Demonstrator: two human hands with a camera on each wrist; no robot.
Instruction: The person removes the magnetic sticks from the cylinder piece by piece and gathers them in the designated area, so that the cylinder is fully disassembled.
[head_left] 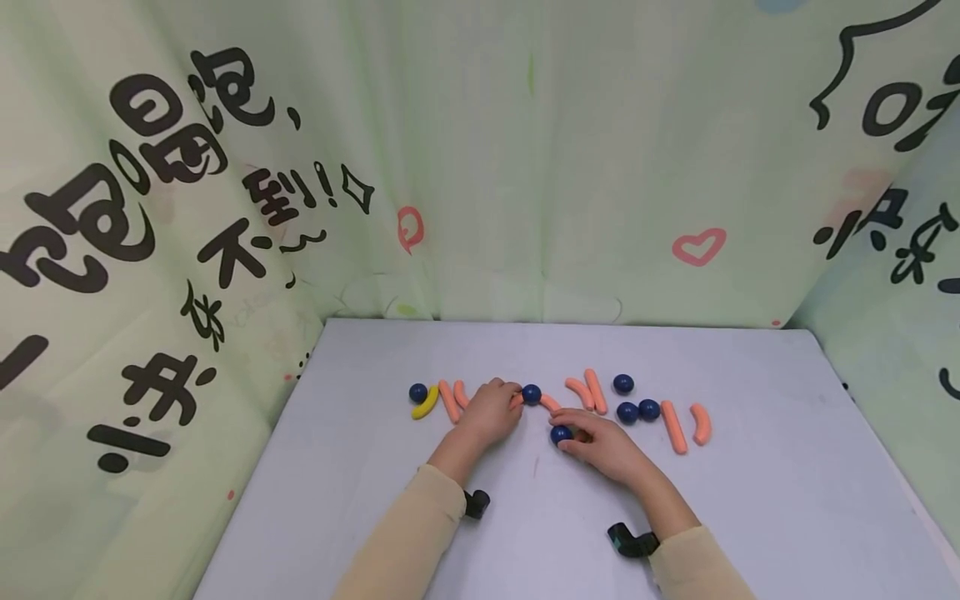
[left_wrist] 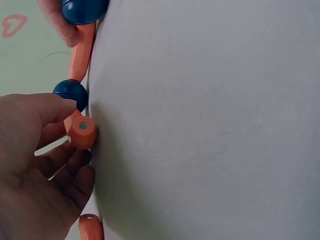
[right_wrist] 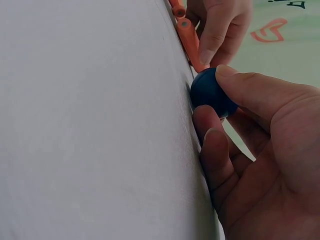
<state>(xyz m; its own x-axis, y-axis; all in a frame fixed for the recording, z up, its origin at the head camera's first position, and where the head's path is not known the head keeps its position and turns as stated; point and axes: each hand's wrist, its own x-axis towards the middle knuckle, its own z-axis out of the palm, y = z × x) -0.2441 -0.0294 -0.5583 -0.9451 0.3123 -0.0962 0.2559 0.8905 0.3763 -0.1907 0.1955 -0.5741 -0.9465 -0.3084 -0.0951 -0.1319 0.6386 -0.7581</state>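
Observation:
My left hand (head_left: 489,414) pinches a short orange stick (left_wrist: 82,132), its thumb lying against a dark blue ball (left_wrist: 70,94). This ball (head_left: 531,394) has a curved orange stick (head_left: 551,403) at its other side. Between the thumb and fingers of my right hand (head_left: 603,447) is a second blue ball (head_left: 560,434), nearer to me. In the right wrist view that held ball (right_wrist: 212,92) appears large, and the left hand (right_wrist: 222,30) shows behind it. Whether the held ball touches the curved stick, I cannot tell.
Left of the hands lie a blue ball (head_left: 417,392), a yellow curved stick (head_left: 425,402) and orange sticks (head_left: 448,401). To the right are more orange sticks (head_left: 673,427) and blue balls (head_left: 627,412). A printed curtain (head_left: 480,167) surrounds the white table (head_left: 787,467).

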